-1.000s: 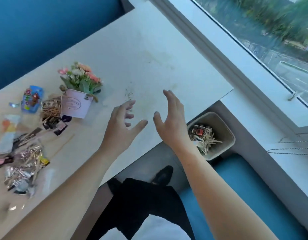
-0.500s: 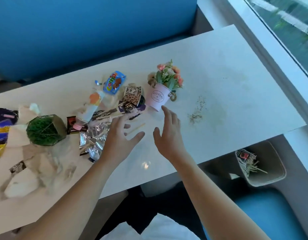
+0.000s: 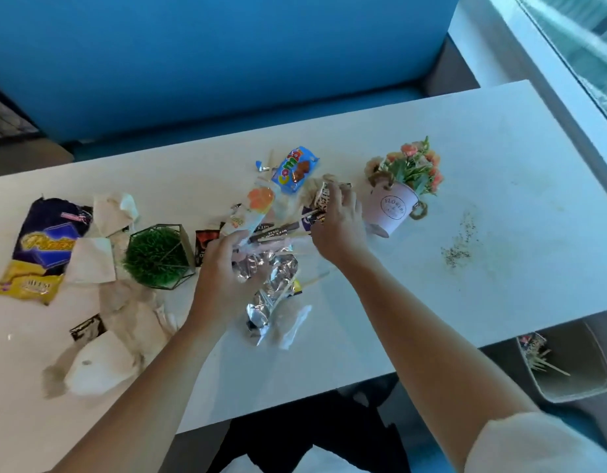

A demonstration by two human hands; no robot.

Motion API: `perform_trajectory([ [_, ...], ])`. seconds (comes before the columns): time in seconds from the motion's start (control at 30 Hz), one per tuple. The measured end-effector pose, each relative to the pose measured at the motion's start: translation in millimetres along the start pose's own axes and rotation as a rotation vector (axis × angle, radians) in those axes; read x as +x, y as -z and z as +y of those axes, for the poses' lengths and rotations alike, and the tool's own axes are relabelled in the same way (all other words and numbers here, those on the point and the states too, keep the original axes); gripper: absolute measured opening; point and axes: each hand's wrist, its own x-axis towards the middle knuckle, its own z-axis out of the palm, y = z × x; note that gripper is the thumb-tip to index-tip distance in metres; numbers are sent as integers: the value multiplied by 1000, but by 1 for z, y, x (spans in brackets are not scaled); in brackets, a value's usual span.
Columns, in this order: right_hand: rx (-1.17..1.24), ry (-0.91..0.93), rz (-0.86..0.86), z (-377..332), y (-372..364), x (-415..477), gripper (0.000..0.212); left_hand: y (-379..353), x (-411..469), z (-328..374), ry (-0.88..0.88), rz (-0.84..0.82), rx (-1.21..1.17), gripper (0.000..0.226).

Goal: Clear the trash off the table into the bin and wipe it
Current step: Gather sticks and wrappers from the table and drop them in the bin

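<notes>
gathering the trash is the step you are on: both of your hands are down in the heap of wrappers near the middle of the white worktop, and wiping looks not yet done, judging by the dark crumbs scattered out to the right. your left hand reaches in palm down, its fingers curled into the silver foil wrapper and seeming to grip it along with a pale strip. your right hand comes in with the forearm stretched across the near edge, its fingers curled over a black and white wrapper, just beside the pink flower pot. a blue biscuit packet lies just beyond your hands, and thin wooden sticks lie by the foil. further left sit a green moss ball in a wire frame, a purple and yellow packet and crumpled napkins. the bin stands on the floor below the right end of the worktop, well apart from the heap, with some sticks already in it. the next move likely calls for closing firmly on both handfuls, lifting clear of the flower pot, and carrying them right and down over the bin; loose sticks may slip out on the way.
</notes>
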Motion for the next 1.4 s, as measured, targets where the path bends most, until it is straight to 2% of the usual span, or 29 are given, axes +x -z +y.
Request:
perform_trajectory([
  [0.1,-234,-76,-140,-6,0,43,90,6,11,-8,-17,-44,-21,65],
  [0.2,-338,-128,-277,-3,-3,67,96,10,22,-11,-11,-79,-47,63],
  [0.3,-450,-100,-348,1,-7,68,81,15,29,-14,-14,-106,-56,59],
  [0.47,-579,61,-270,8,-9,55,61,20,36,-21,-27,-145,-48,51],
  [0.67,-476,134,-166,14,-11,39,32,21,44,-21,-32,-145,-33,48],
  [0.83,-212,46,-94,3,2,40,11,18,60,-14,-91,-108,-25,56],
  [0.9,-210,56,-199,-9,16,37,12,16,67,-9,-137,-81,-10,65],
  [0.97,-277,108,-435,-27,32,30,18,17,70,-1,-176,-88,19,77],
  [1.03,-244,130,-641,-47,47,20,23,19,72,6,-225,-136,68,86],
  [1.1,-209,193,-738,-65,58,12,27,23,73,11,-247,-194,97,79],
  [1.2,-150,207,-785,-76,58,11,26,31,67,13,-178,-198,43,49],
  [1.27,64,99,-784,-77,51,13,25,37,61,4,-99,-147,-65,42],
  [1.33,331,-52,-678,-76,36,16,24,44,56,-7,-17,-107,-214,39],
  [1.37,368,-70,-577,-77,26,16,28,49,54,-12,13,-88,-268,37],
  [1.4,296,-30,-479,-79,16,17,36,55,53,-16,39,-66,-311,36],
])
